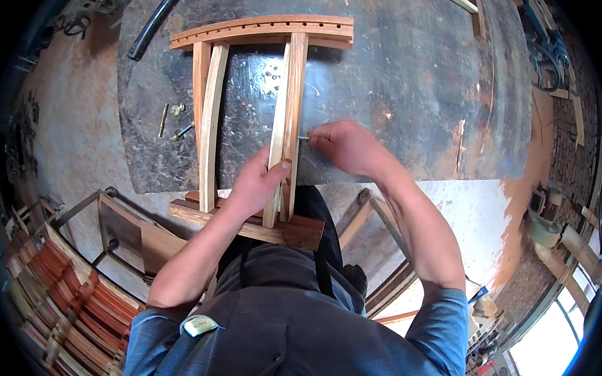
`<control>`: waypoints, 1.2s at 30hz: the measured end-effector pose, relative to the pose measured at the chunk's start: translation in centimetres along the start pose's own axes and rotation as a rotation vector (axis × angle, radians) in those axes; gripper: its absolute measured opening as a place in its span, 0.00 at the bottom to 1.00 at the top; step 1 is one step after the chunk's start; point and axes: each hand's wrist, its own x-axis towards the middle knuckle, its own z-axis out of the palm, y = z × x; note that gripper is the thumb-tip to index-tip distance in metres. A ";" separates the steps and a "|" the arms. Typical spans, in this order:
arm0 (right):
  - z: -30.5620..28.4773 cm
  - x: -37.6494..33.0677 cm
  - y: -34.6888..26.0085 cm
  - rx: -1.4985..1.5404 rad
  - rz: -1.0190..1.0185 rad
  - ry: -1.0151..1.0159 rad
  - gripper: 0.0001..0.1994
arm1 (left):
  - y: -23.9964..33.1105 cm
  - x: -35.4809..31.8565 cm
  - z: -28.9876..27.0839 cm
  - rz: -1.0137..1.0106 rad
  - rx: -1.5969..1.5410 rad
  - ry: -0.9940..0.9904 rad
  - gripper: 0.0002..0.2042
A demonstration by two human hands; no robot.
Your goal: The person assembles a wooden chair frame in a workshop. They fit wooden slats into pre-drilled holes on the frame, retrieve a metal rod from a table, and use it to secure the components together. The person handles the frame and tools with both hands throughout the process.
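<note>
Nearest, left hand wrapped in a closed grip round the near end of the wooden slat; long axis of that slat running straight away toward the curved drilled rail; just right of it, touching its side at mid-length, right hand pinched shut on a small metal screw; farther left on the dark table, loose brass bolts, well apart from both hands.

Screw mostly hidden by fingers.
</note>
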 end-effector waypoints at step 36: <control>1.6 -1.1 -1.7 0.239 0.278 -0.035 0.10 | -1.9 -1.7 -1.2 -0.099 -0.288 -0.038 0.20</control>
